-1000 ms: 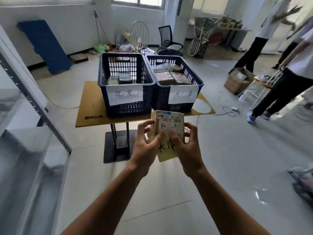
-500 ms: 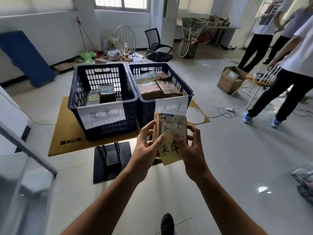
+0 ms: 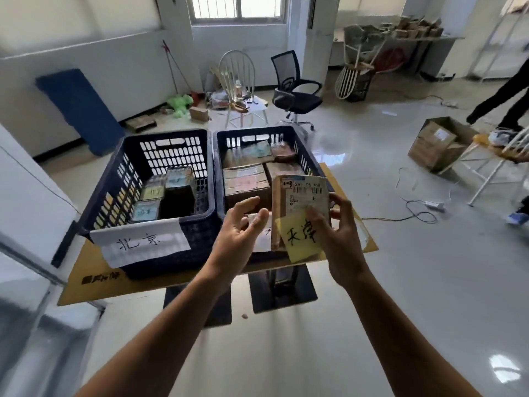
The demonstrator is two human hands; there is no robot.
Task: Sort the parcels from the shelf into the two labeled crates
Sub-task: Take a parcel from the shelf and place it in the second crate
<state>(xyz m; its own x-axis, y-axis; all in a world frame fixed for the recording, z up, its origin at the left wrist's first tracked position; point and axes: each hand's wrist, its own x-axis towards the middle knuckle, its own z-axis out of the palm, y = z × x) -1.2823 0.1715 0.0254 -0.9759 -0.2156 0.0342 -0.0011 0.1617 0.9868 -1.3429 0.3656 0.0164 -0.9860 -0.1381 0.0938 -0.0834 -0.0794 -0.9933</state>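
The right hand (image 3: pixel 340 233) grips the parcel (image 3: pixel 300 196) by its edge at the front of the right crate (image 3: pixel 254 132). The left hand (image 3: pixel 237 233), fingers loose, holds nothing. The parcel looks light and stiff, so an edge grip should do.

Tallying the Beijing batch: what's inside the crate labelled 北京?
The crate holds several small labelled parcels and a dark parcel beside them. Anything beneath them or behind the near wall is hidden.

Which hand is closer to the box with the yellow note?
Right. The right hand grips the box along its right edge; the left hand is open just left of it, apparently not touching.
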